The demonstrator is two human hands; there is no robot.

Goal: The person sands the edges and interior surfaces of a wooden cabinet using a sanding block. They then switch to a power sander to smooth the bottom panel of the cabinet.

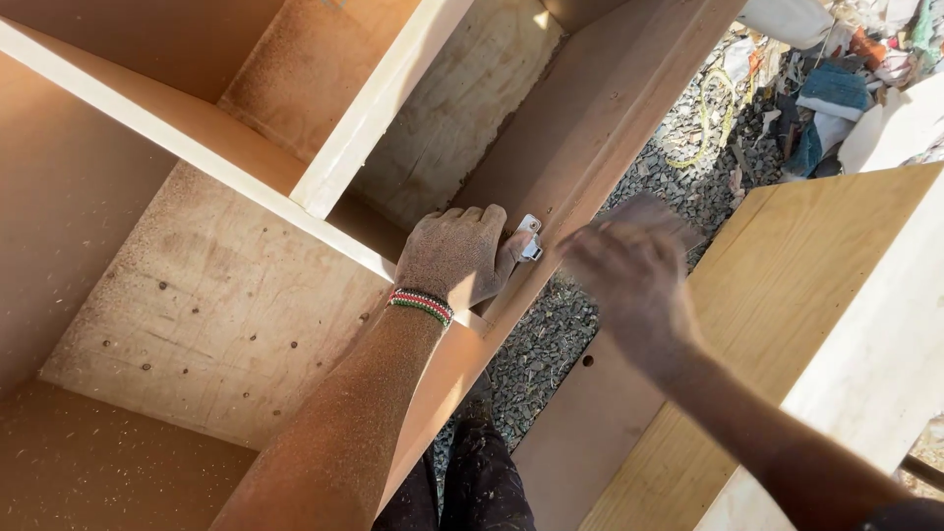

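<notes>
Left hand (454,254) w/ fingers clenched pins a small metal hinge (529,238) flat vs the cabinet side panel (580,128) so it can't shift, right hand (629,264) blurred just beside it, grip can't tell

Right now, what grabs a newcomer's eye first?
The sawdust-coated left hand at centre, pressing a small metal hinge against the side panel of an open wooden cabinet. Beside it the right hand is blurred, empty. A beaded wristband marks the left wrist.
</notes>
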